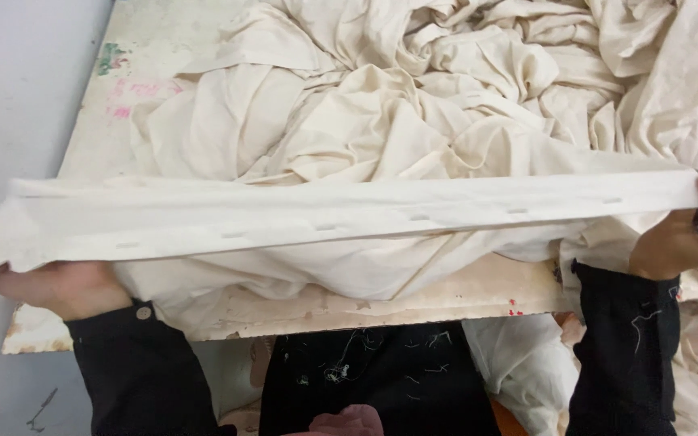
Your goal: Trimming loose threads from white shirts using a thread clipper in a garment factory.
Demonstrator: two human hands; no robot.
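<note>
Cream buttonhole strip (349, 216) stretches from nine to three o'clock; I see my left hand (58, 287) and right hand (680, 238) each clenched around an end.

stained board (107, 105), heaped cream cloth (414, 97)

The left hand's (58, 287) fingers lie hidden under the stretched buttonhole strip (349, 216), and the heaped cloth (446, 89) behind that strip runs past the top and right edges.
</note>
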